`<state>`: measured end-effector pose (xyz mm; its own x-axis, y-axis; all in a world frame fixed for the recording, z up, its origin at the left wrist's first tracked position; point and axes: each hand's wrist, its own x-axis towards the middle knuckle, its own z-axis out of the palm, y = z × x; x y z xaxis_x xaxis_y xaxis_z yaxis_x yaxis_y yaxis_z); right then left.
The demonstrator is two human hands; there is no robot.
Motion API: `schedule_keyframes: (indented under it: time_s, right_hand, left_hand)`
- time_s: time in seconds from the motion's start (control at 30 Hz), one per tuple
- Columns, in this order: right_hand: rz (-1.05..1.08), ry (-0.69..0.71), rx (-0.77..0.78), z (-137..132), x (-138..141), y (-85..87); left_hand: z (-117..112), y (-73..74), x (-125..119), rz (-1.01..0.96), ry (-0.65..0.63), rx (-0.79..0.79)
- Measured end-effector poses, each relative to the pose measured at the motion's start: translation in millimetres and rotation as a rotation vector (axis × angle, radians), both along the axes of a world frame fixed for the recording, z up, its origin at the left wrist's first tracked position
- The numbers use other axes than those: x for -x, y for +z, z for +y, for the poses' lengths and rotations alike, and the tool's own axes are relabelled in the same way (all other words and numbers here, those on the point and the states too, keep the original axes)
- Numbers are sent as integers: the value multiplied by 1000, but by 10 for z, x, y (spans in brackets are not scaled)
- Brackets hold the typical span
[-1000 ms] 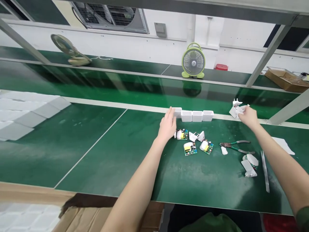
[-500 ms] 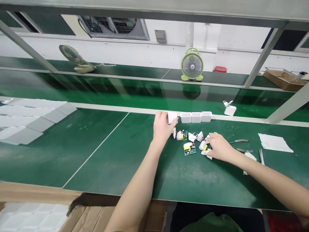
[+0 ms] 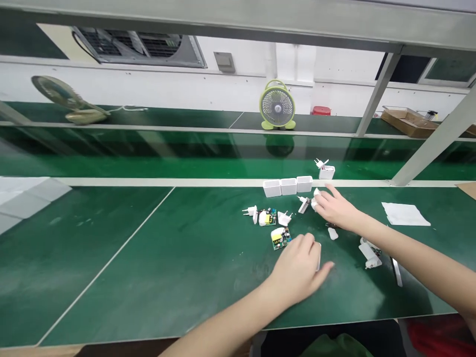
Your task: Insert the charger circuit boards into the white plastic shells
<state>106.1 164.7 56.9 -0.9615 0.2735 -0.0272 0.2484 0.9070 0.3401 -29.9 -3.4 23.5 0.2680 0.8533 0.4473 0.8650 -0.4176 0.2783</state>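
Note:
My left hand (image 3: 299, 270) is low at the front, closed around a white plastic case (image 3: 319, 254); the fingers hide most of it. My right hand (image 3: 336, 209) reaches to the back, its fingertips closed on a white piece (image 3: 315, 198) whose kind is mostly hidden. Beside it lies a white plug piece with two pins (image 3: 304, 204). Between the hands and to their left are a circuit board (image 3: 268, 217), another board with a yellow component (image 3: 280, 238), and white plug pieces (image 3: 284, 218) (image 3: 252, 213).
Three white open cases (image 3: 280, 187) stand in a row at the back rail. A case with a plug on it (image 3: 327, 172) sits behind my right hand. To the right are a white sheet (image 3: 404, 214), tweezers (image 3: 396, 271) and another white plug assembly (image 3: 370, 254).
My left hand has come down and right from the row of cases, still around a white case. My right hand has lifted away from the boards toward the back. The view has turned right.

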Motion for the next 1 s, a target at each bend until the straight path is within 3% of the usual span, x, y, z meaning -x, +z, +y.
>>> schedule_keyframes:
  time_s: [0.13,0.2,0.27,0.37,0.53,0.7,0.8,0.87,0.93,1.0]
  right_hand:
    - [61,170,124,18,-141,82]
    - [180,66,263,24,-193,144]
    - [239,-146,362,41,-192,180]
    - [158,-342,423,67,-86,147]
    - [43,-387,481,29,180,18]
    - [157,-419,550,49,107,153]
    - [450,-453,759,30,-190,294]
    - [810,-443,1059,-66,-426,342]
    - [1039,-412,1271,-215,-635,328]
    - [1131,-375,1336,-363,-779,256]
  left_hand:
    - [-54,-8,-37,-191,-154,219]
    - [-57,-15,-12,-389,-186,350]
    - [-46,-51,0,-540,-163,440]
    - [-23,-130,-25,-628,-62,495]
    - [-9,-150,-85,-645,48,632]
    - [7,-58,-58,-654,54,636]
    - [14,-19,-34,-667,32,517]
    - [14,-5,-24,-728,-34,459]
    - [18,-3,-15,-805,-121,458]
    - [31,-15,5,-852,-182,530]
